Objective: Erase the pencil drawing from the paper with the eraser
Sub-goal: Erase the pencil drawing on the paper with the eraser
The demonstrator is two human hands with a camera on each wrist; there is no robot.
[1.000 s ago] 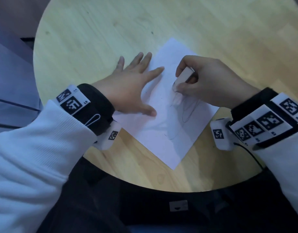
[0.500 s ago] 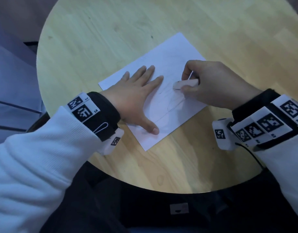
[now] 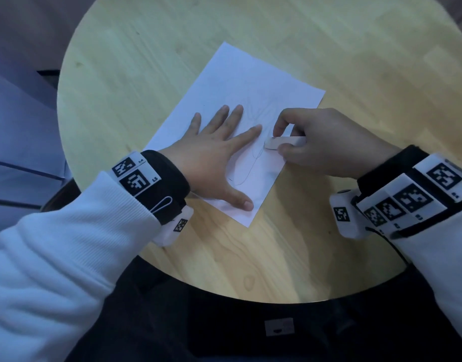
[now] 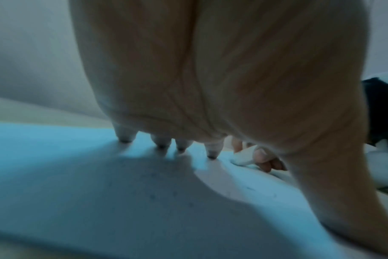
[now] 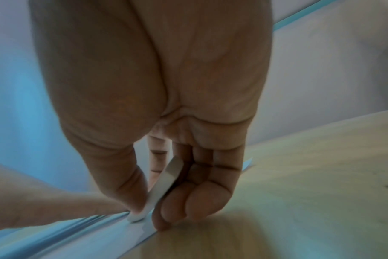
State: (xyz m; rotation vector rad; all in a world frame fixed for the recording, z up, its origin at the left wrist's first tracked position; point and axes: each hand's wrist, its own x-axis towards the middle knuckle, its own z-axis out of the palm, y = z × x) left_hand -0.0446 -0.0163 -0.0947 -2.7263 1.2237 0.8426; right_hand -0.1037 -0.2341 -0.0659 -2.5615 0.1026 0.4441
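Observation:
A white sheet of paper [image 3: 240, 82] lies at an angle on the round wooden table [image 3: 135, 56]. Faint pencil lines [image 3: 253, 163] loop between my two hands. My left hand [image 3: 219, 152] lies flat with spread fingers, pressing the paper [image 4: 78, 175] down. My right hand [image 3: 321, 142] pinches a flat white eraser [image 3: 279, 142] between thumb and fingers, its tip down on the paper near the sheet's right edge. In the right wrist view the eraser [image 5: 159, 191] slants down to the paper [image 5: 100, 231]. The left wrist view shows the eraser [image 4: 243, 155] just past my left fingertips [image 4: 212, 156].
Bare wood of the table [image 3: 263, 257] runs between the paper and its near edge by my lap. Dark floor and blue-grey furniture [image 3: 18, 113] lie off the table's left side.
The paper has been turned on the table under my left hand, which now sits further onto the sheet. My right hand with the eraser has shifted to the lower loops of the drawing.

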